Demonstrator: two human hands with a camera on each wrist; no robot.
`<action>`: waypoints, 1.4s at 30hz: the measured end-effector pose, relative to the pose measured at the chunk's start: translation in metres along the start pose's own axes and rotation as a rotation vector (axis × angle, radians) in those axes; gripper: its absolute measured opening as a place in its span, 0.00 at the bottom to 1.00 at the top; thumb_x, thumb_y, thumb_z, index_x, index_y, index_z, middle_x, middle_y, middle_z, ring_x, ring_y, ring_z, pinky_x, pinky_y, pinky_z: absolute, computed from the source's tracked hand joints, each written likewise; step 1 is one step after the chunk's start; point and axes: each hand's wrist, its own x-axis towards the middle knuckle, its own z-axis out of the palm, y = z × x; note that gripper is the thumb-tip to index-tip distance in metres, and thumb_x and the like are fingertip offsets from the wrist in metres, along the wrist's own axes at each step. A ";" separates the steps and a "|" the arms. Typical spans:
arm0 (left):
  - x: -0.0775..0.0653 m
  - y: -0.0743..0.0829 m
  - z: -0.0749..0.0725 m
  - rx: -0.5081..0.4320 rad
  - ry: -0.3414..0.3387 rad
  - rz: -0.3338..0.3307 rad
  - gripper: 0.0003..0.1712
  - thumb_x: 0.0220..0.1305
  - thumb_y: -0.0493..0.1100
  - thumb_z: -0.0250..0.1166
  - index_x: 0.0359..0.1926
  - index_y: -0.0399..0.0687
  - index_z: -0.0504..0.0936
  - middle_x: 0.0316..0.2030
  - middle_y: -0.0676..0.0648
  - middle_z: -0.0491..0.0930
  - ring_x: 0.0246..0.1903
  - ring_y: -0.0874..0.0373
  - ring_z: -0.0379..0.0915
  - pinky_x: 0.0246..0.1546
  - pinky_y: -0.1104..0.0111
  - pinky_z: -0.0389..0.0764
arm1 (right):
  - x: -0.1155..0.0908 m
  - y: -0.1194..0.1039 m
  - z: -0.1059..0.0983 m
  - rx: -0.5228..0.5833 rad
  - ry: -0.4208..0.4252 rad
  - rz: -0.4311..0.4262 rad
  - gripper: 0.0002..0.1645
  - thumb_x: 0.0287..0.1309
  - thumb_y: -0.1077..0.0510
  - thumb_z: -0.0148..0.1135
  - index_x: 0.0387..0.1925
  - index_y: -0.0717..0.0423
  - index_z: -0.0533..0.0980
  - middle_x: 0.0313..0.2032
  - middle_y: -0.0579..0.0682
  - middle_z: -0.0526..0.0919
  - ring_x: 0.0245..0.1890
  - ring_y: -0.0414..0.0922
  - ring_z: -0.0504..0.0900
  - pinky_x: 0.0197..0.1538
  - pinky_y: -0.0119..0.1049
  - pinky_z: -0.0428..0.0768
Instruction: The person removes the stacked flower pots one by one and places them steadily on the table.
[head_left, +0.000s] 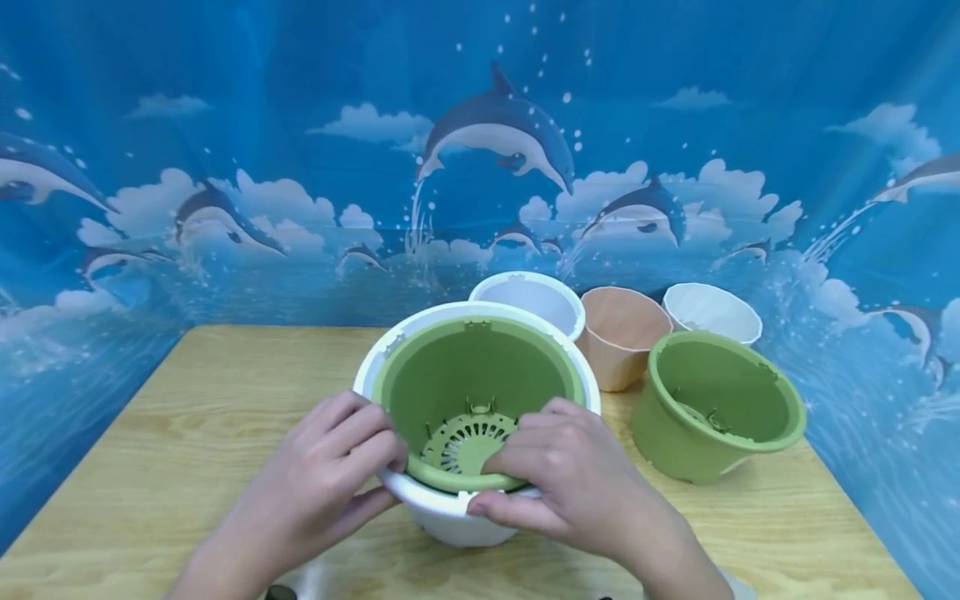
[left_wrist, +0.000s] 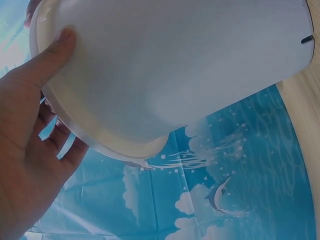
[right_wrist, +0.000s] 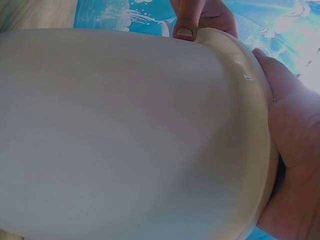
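A green flowerpot (head_left: 480, 358) with a slotted bottom sits nested inside a larger white flowerpot (head_left: 457, 529), near the front of the table. My left hand (head_left: 322, 475) grips the front-left rim, its fingers over the edge and its thumb underneath. In the left wrist view that thumb (left_wrist: 60, 47) presses on the white pot's outer wall. At the front right, my right hand (head_left: 570, 483) holds the rims, with fingers curled into the green pot and the thumb along the white rim. The right wrist view shows the white pot's smooth side (right_wrist: 125, 125) close up.
To the right stands another green pot (head_left: 675, 437). Behind are a second white pot (head_left: 525, 304), a peach pot (head_left: 615, 367) and a small white faceted pot (head_left: 712, 312). A blue dolphin-print curtain (head_left: 300, 83) hangs behind the wooden table (head_left: 187, 417). A dark object (head_left: 281, 592) shows at the bottom edge.
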 end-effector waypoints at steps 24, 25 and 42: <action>0.004 0.001 -0.001 0.023 0.098 0.046 0.14 0.45 0.47 0.72 0.27 0.51 0.74 0.31 0.55 0.74 0.35 0.57 0.70 0.40 0.66 0.72 | 0.001 -0.002 0.000 0.049 0.060 -0.004 0.17 0.64 0.37 0.60 0.28 0.39 0.84 0.24 0.29 0.81 0.23 0.29 0.72 0.34 0.26 0.70; 0.004 0.001 -0.001 0.025 0.095 0.045 0.14 0.45 0.47 0.72 0.27 0.51 0.74 0.31 0.56 0.74 0.35 0.57 0.70 0.40 0.66 0.72 | 0.001 -0.003 0.000 0.051 0.059 -0.002 0.17 0.64 0.37 0.60 0.28 0.39 0.84 0.24 0.29 0.81 0.24 0.29 0.73 0.34 0.26 0.70; 0.002 0.000 0.000 0.032 0.076 0.029 0.15 0.44 0.48 0.73 0.26 0.52 0.74 0.30 0.56 0.73 0.35 0.57 0.70 0.41 0.67 0.71 | 0.002 -0.005 0.001 0.035 0.079 -0.017 0.18 0.67 0.38 0.56 0.28 0.39 0.83 0.24 0.29 0.80 0.24 0.29 0.73 0.34 0.26 0.70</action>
